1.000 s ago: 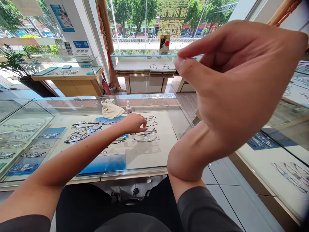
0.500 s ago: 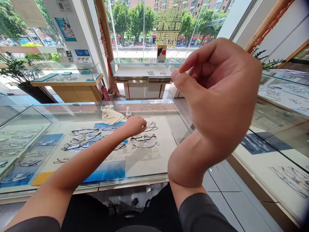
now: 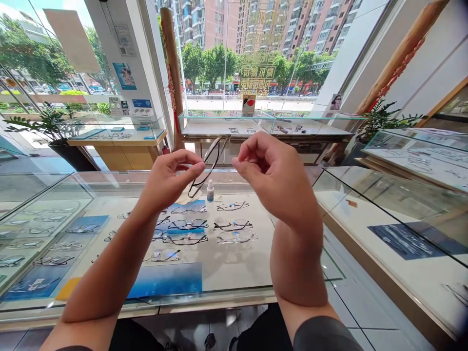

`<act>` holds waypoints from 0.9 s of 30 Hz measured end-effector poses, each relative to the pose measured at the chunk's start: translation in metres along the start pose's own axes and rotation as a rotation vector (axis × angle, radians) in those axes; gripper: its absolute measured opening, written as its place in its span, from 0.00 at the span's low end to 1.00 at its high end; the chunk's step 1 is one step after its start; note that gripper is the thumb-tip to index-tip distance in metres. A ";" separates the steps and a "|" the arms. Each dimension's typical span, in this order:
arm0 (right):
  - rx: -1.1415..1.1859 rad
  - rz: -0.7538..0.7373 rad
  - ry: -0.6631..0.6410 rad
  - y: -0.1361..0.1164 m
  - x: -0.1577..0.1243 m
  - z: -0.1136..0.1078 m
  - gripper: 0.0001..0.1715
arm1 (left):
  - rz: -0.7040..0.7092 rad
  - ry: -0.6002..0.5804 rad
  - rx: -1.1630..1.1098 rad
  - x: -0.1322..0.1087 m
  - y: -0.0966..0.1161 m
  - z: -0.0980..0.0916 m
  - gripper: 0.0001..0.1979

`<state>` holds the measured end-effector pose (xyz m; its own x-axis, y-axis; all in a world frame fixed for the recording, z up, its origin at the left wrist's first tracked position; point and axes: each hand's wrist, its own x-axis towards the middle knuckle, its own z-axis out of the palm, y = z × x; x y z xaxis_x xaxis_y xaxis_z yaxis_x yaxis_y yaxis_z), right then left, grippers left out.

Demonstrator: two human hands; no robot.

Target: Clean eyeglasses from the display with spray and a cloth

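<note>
My left hand (image 3: 170, 178) pinches a pair of eyeglasses (image 3: 215, 163) with a thin dark frame, tilted above the glass display case (image 3: 237, 278). To its right, my right hand (image 3: 268, 165) is closed in a pinch, its fingertips a little apart from the glasses. Whether anything small is between those fingers I cannot make out. Below the hands, several pairs of glasses lie in rows, among them a dark-framed pair (image 3: 233, 224) and a clear-framed pair (image 3: 237, 237). A small white spray bottle (image 3: 210, 191) stands behind the rows.
A blue mat (image 3: 168, 280) and a yellow piece (image 3: 68, 288) lie near the front edge. Another glass case (image 3: 391, 214) flanks me on the right. Farther back stand more display cases (image 3: 223, 127), potted plants (image 3: 60, 131) and wooden posts (image 3: 171, 73) before the window.
My left hand has lifted from the case with the eyeglasses in it. My right hand has moved left and down, close to them. The view has tipped upward; the pale cloth no longer shows.
</note>
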<state>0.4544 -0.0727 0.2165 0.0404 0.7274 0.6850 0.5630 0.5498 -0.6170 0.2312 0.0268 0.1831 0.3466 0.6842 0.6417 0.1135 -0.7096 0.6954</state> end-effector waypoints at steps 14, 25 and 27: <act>0.136 0.018 -0.167 0.015 0.013 0.045 0.10 | -0.047 0.025 -0.191 -0.003 0.008 -0.020 0.13; 0.291 0.009 -0.178 0.017 0.015 0.051 0.22 | -0.029 -0.017 -0.234 -0.003 0.010 -0.020 0.16; 0.288 0.015 -0.168 0.018 0.015 0.052 0.22 | -0.031 -0.026 -0.226 -0.004 0.011 -0.021 0.16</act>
<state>0.4226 -0.0304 0.1959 -0.1035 0.7804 0.6166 0.3060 0.6149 -0.7268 0.2119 0.0203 0.1949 0.3702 0.6984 0.6125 -0.0858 -0.6308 0.7712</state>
